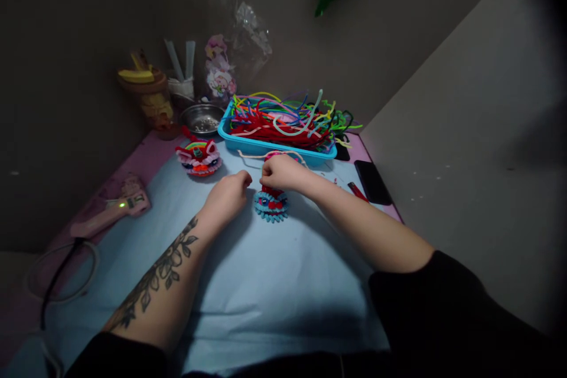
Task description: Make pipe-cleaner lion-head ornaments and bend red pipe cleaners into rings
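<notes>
A small lion-like head of blue and red pipe cleaners (pixel 271 207) with shiny eyes sits on the blue table cover. My right hand (pixel 286 173) is over its red top, fingertips pinched together; what lies between them is hidden. Just left of the figure is my left hand (pixel 228 194), its fingers curled in and the thumb against them. Whether it pinches anything small cannot be made out. Behind my right hand a pale pipe cleaner (pixel 250 156) lies in a curve. Another finished-looking lion head, red and pink (pixel 198 157), stands further left.
A blue tray (pixel 279 148) heaped with colourful pipe cleaners stands at the back, beside a metal bowl (pixel 201 119). On the left lies a pink hot glue gun (pixel 117 208) with a green light and a cord. A phone (pixel 372 182) and a red-handled tool (pixel 358 191) lie right.
</notes>
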`<state>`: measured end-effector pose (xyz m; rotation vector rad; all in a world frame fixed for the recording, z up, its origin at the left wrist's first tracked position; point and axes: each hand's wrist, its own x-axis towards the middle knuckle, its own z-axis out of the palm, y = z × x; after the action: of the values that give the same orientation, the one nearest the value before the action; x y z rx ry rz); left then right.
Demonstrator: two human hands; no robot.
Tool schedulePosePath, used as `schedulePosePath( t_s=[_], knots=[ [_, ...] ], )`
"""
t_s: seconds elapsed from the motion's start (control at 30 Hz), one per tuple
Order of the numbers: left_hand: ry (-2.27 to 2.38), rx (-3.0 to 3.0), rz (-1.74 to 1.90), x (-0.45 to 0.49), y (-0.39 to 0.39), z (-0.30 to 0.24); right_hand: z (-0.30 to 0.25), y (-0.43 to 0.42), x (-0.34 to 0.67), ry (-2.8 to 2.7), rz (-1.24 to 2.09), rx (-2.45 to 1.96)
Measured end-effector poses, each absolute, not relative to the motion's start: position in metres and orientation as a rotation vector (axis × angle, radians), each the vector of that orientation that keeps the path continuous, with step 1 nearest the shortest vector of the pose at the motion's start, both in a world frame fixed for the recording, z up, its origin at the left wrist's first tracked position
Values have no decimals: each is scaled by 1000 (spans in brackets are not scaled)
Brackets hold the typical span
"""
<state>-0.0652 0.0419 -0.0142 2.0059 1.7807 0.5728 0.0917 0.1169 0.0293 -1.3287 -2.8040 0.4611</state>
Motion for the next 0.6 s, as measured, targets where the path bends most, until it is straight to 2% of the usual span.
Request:
schedulePosePath(
  t_s=[0.17, 0.3, 0.6],
  knots=[
    [1764, 2018, 598, -69, 44, -21, 30, 115, 82, -2853, 431, -1346],
    [1685, 1949, 701, -70, 47, -25, 29, 114, 80, -2909, 527, -1360],
    [1249, 1469, 932, -58, 51, -30, 36, 112, 87, -2930, 708, -1363]
  ],
)
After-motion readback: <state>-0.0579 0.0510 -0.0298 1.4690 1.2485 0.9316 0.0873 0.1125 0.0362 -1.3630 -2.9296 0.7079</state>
